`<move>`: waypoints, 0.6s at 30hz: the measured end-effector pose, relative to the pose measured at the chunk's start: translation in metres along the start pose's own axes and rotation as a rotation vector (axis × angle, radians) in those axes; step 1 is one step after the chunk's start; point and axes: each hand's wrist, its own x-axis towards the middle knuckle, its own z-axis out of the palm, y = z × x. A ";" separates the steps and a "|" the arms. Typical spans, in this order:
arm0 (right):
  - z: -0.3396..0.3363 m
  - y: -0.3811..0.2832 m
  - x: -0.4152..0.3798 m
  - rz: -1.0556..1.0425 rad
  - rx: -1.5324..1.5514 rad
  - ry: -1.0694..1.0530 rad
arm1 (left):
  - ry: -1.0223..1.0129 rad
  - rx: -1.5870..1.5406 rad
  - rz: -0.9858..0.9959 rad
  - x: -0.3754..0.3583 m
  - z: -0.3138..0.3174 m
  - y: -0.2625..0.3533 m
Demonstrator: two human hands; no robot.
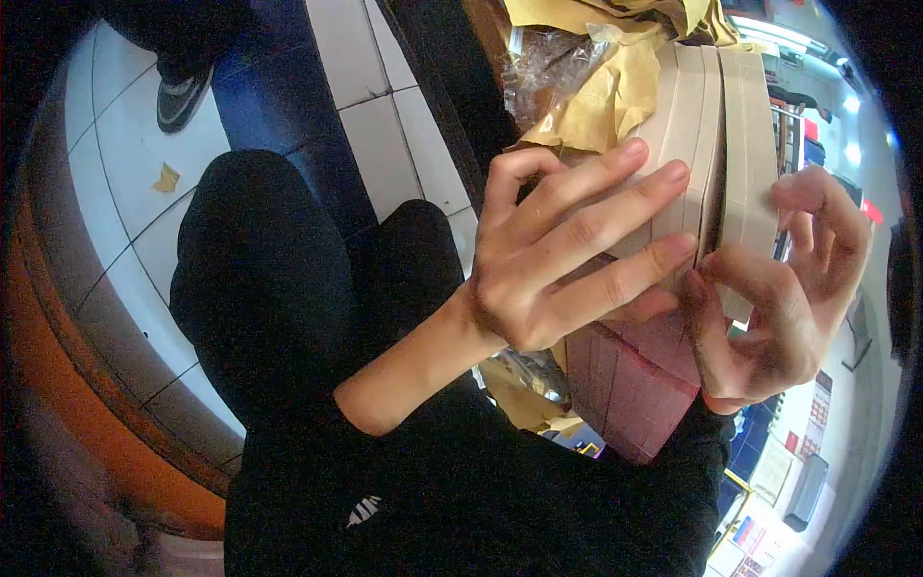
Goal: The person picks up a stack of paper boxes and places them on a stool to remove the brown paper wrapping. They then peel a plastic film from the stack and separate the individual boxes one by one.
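Note:
Cream-coloured paper stacks [678, 106] stand side by side, with a dark gap separating them from another cream stack [748, 144] on the right. My left hand [586, 236] is open, its fingers spread and lying across the edges of the left stacks. At the gap, my right hand [784, 288] is closed, thumb and forefinger pinching near the edge of the right stack while its other fingers curl around the far side. Pinkish paper stacks [630, 389] lie just below both hands. What exactly sits between my right fingertips is partly hidden.
Torn brown wrapping paper [611, 91] and crumpled clear plastic [553, 72] lie beyond the stacks. A paper scrap [165, 178] rests on the tiled floor [125, 125] near another person's shoe [185, 101]. An orange curved edge [106, 452] runs along the lower left.

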 end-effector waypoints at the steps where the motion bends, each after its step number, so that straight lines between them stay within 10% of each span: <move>1: 0.000 0.000 0.000 0.004 -0.006 -0.001 | -0.007 0.001 0.003 0.000 0.000 0.000; 18: -0.002 0.000 0.003 -0.051 -0.029 -0.037 | -0.090 0.021 -0.024 0.001 -0.007 0.002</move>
